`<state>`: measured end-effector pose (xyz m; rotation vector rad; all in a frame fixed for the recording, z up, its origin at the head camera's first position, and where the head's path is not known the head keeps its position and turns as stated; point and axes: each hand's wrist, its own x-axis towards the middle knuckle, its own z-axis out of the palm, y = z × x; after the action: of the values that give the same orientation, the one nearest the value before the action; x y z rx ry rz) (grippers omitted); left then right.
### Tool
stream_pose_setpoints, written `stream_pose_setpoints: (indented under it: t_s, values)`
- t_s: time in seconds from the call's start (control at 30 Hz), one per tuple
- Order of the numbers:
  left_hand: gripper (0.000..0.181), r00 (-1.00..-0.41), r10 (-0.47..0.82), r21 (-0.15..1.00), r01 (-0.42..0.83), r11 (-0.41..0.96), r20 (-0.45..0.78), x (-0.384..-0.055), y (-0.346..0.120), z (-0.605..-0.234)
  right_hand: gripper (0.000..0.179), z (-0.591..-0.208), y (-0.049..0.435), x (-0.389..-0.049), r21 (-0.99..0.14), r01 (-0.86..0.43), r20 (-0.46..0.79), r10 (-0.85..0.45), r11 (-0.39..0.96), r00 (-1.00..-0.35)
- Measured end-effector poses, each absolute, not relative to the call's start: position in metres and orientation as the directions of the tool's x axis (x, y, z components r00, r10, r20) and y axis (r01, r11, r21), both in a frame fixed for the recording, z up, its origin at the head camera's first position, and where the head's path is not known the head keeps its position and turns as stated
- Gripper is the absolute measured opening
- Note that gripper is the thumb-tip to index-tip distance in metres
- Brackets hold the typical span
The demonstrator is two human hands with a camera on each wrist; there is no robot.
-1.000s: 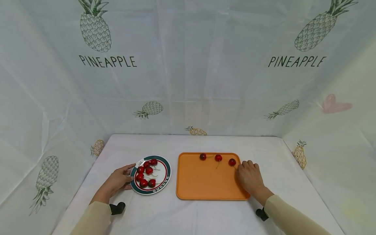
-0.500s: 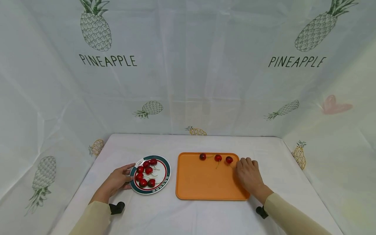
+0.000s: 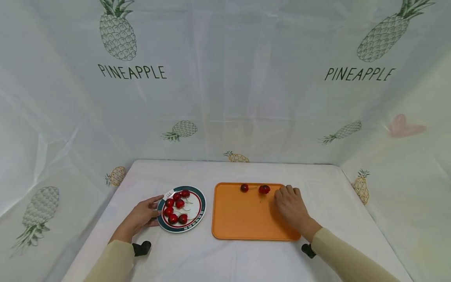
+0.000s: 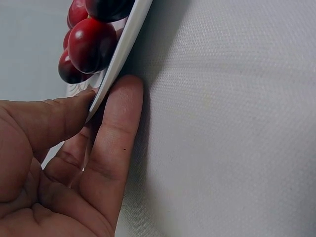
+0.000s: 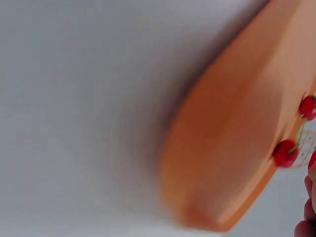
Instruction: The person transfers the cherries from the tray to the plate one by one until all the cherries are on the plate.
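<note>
My left hand [image 3: 141, 215] holds the left rim of a round plate [image 3: 201, 213], white with a dark green border and a red ring. In the left wrist view the thumb lies over the rim and a finger [image 4: 121, 113] is under it. Several red cherries [image 3: 172, 218] with stems rest on the plate. My right hand [image 3: 290, 207], fingers curled, is over the right side of an orange tray [image 3: 243, 219]. It pinches a cherry [image 3: 267, 189] by the stem; that cherry overlaps another at the tray's far edge. A darker cherry [image 3: 244, 188] lies left of them.
A white cloth [image 3: 225, 258] covers the table, and the plate stands left of the tray. Pale curtains [image 3: 229, 94] printed with pineapples hang behind and at both sides. A black strap piece [image 3: 142, 248] sits at the left wrist, another [image 3: 308, 250] at the right.
My right hand has moved left over the tray, carrying the cherry from near the right corner to the middle cherry. The left hand and plate have stayed in place.
</note>
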<state>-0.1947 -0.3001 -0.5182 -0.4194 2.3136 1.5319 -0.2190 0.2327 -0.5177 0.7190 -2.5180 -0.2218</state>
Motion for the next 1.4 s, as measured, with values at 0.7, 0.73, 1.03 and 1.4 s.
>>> stream_pose_setpoints:
  t_s: [0.7, 0.73, 1.03, 1.4]
  values:
    - [0.070, -0.902, -0.076, 0.823, -0.420, 0.383, -0.424, -0.194, -0.298, -0.519, 0.026, -0.500, 0.139, -0.227, 0.328, -0.554, 0.378, -0.644, 0.765, -0.665]
    - [0.070, -0.903, -0.076, 0.823, -0.417, 0.386, -0.422, -0.194, -0.298, -0.519, 0.026, -0.499, 0.134, -0.227, 0.322, -0.560, 0.377, -0.646, 0.764, -0.664]
    - [0.069, -0.903, -0.077, 0.830, -0.420, 0.366, -0.422, -0.197, -0.294, -0.520, 0.030, -0.497, 0.095, -0.229, 0.323, -0.611, 0.389, -0.690, 0.723, -0.611]
    - [0.069, -0.907, -0.085, 0.834, -0.415, 0.363, -0.413, -0.197, -0.297, -0.522, 0.020, -0.494, 0.039, -0.224, 0.359, -0.643, 0.261, -0.734, 0.677, -0.627]
